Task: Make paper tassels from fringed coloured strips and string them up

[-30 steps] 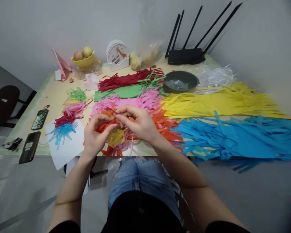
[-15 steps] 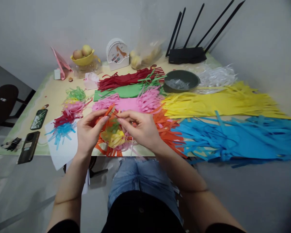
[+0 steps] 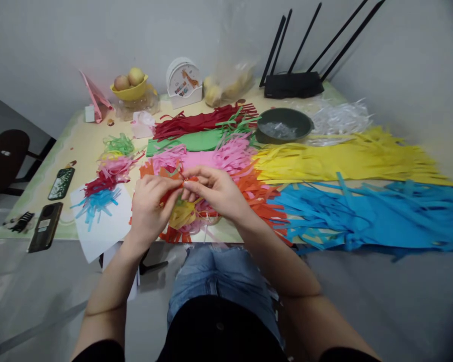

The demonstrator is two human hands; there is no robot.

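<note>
Both hands meet above the near edge of the table, pinching an orange strip between fingertips. My left hand is closed on it from the left, its back turned up. From the other side my right hand grips it with thumb and forefinger. Below them lies a bundle of yellow strips with pink and orange around it. Orange fringed strips spread to the right of my right hand. Fringed pink sheet lies just beyond the fingers. What passes between the fingertips is partly hidden.
Farther back lie green and dark red fringed sheets, with a dark bowl beside them. Yellow and blue sheets cover the right. At left are tied multicoloured tufts, white paper and two phones.
My left hand has turned over and moved right, closing up to my right hand. The orange strip is now gathered between the fingertips of both hands.
</note>
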